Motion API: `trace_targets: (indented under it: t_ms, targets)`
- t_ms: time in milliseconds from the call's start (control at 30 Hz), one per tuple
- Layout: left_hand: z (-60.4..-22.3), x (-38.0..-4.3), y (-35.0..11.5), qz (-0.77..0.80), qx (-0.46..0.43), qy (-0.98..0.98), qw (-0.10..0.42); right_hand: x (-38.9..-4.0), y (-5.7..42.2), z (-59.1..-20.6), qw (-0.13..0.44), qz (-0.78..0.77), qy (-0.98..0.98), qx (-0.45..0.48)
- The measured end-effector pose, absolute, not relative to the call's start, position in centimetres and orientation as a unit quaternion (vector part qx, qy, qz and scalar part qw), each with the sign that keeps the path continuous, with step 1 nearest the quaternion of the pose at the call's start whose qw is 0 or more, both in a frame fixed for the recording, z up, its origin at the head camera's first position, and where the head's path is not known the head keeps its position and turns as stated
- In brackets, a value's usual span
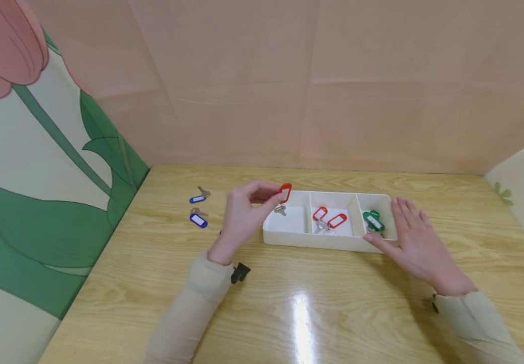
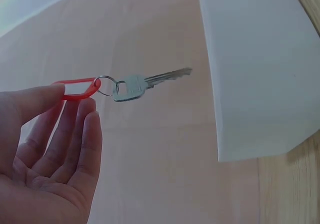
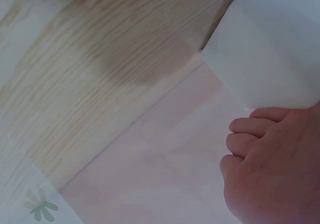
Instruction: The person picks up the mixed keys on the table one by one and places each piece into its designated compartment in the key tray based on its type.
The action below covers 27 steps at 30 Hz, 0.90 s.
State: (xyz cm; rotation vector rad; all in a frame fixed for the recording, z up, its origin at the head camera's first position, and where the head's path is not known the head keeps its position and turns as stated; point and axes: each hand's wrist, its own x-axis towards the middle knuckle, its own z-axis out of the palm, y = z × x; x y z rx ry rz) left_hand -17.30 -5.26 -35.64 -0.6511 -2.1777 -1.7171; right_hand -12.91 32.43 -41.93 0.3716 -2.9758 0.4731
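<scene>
My left hand (image 1: 245, 215) pinches a red key tag (image 1: 285, 192) between thumb and fingers, above the left compartment of a white divided box (image 1: 321, 241). A silver key (image 2: 132, 87) hangs from the tag's ring, beside the box wall in the left wrist view. My right hand (image 1: 418, 247) rests against the box's right end, fingers extended and thumb at the front edge. Two red key tags (image 1: 337, 221) with keys lie in the middle compartment. Green key tags (image 1: 373, 221) overlap in the right compartment; their keys are partly hidden. The left compartment shows nothing lying in it.
Two blue key tags (image 1: 198, 220) with keys lie on the wooden table (image 1: 152, 283), left of the box. A small blue bit shows beside my left wrist, mostly hidden. A pinkish backdrop (image 1: 243, 116) rises behind the table, and a flower-patterned panel (image 1: 61, 177) borders its left side.
</scene>
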Motion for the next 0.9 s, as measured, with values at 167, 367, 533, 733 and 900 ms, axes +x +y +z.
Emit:
trace_targets:
  t_ms: [167,367,533,733,900]
  targets:
    - [-35.7,-17.1,-4.5,-0.602,-0.238,-0.749,0.144,-12.8,32.6,-42.0,0.059,0.158,-0.978,0.122]
    - [-35.8,-16.9,-3.7,-0.603,-0.243,-0.748,0.137,-12.9,32.6,-42.1,0.055,0.157,-0.978,0.122]
    - [-35.9,-16.8,-3.3,-0.603,-0.244,-0.748,0.13,-12.9,32.6,-42.1,0.053,0.158,-0.979,0.121]
    - [-35.8,-16.7,-2.6,-0.602,-0.237,-0.754,0.118,-13.0,32.6,-42.3,0.055,0.159,-0.978,0.121]
    - [-35.5,-16.8,-1.8,-0.605,-0.248,-0.748,0.116,-13.0,32.7,-42.4,0.058,0.16,-0.978,0.123]
